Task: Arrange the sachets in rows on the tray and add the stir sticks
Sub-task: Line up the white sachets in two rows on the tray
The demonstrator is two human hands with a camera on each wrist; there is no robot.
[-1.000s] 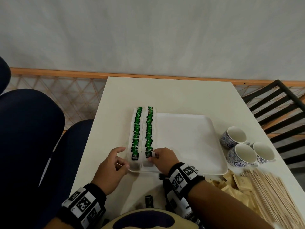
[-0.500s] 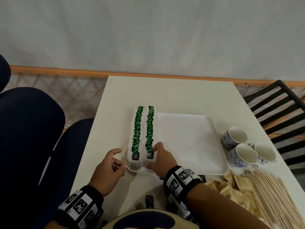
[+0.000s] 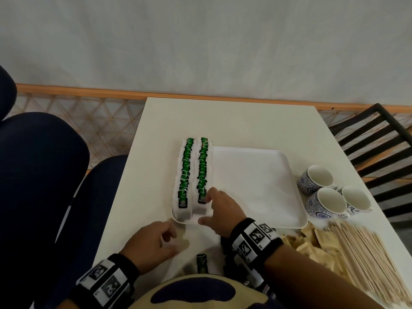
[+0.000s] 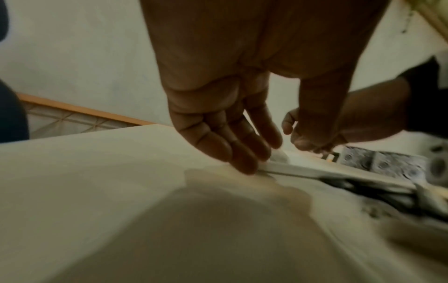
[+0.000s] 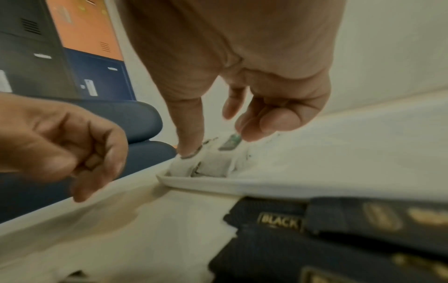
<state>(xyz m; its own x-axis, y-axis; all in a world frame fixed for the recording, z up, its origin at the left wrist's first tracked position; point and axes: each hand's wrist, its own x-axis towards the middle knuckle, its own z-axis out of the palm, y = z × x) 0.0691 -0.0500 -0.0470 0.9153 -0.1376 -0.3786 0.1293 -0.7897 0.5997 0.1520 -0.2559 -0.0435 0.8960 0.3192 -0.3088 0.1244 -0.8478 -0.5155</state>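
White tabletop is carrying everything, with navy chairs sitting off its left edge. Nearest them, the left hand is hovering loosely curled and empty just short of the white tray. Two rows of green tea sachets are lying along the tray's left side, and the right hand is touching the nearest sachet with relaxed fingers. Farther right, three patterned cups, tan sachets and stir sticks are lying on the table.
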